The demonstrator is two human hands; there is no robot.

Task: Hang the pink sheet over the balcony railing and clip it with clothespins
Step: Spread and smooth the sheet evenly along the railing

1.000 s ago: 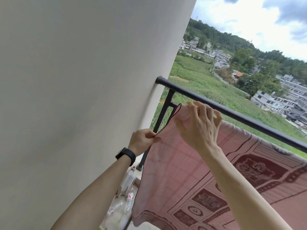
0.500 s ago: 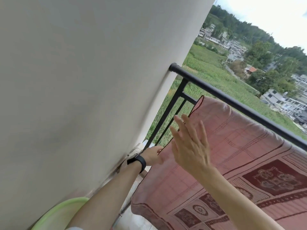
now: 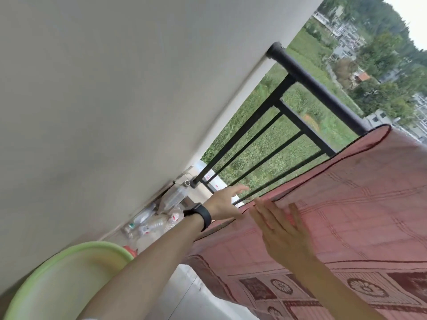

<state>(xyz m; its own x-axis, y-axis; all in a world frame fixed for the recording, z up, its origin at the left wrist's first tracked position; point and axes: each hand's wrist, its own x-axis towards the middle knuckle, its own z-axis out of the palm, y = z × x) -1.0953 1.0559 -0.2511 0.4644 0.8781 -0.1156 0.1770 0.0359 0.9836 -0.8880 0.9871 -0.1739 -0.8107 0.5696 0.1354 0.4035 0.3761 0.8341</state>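
Note:
The pink sheet, patterned in dark red, hangs over the black balcony railing and drapes down on my side. Its top left corner sits on the rail at the far right. My right hand lies flat on the cloth near its left edge, fingers spread. My left hand, with a black watch on the wrist, is low at the sheet's left hem beside the railing bars, fingers stretched out. No clothespins are in view.
A plain grey wall fills the left. A light green basin sits at the bottom left. Several empty plastic bottles lie on the floor in the corner by the railing's foot.
Both hands have slid down the sheet from the rail toward its lower left edge. My left hand's pinch on the hem has opened. My view has dropped and tilted.

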